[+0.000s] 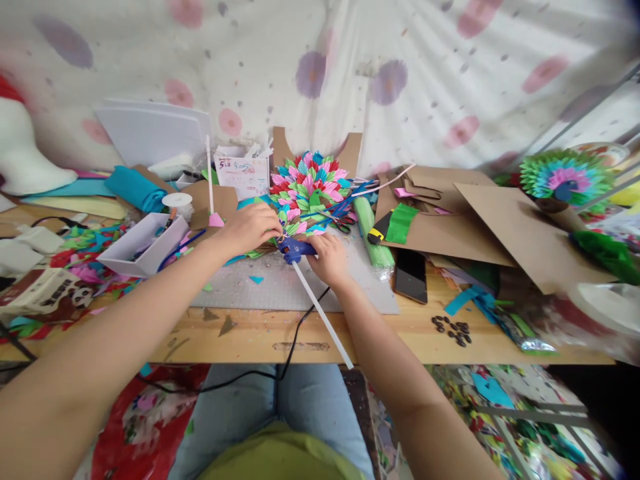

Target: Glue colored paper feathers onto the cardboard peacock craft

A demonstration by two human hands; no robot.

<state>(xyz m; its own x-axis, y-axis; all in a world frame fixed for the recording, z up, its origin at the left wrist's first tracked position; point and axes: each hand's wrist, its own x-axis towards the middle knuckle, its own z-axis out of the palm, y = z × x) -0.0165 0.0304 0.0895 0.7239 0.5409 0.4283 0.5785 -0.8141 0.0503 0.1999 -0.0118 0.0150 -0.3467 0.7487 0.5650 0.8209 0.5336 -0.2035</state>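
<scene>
My right hand (330, 259) is closed round the handle of a blue hot glue gun (295, 249). A long white glue stick (323, 313) sticks out of its back end toward me. My left hand (255, 227) is closed in a pinch by the front of the gun; what its fingertips hold is too small to make out. Just beyond both hands rests a layered piece of pink, red, green and blue paper petals (313, 183), with a green paper shape on it. Beneath lies a grey cutting mat (270, 293) with small paper scraps.
On the left stand a white open box (140, 247) and loose paper scraps. Cardboard sheets (450, 220), a yellow-black cutter (380, 230), a phone (411, 275) and dark beads (453, 330) lie on the right. The gun's black cord (295, 333) hangs over the table edge.
</scene>
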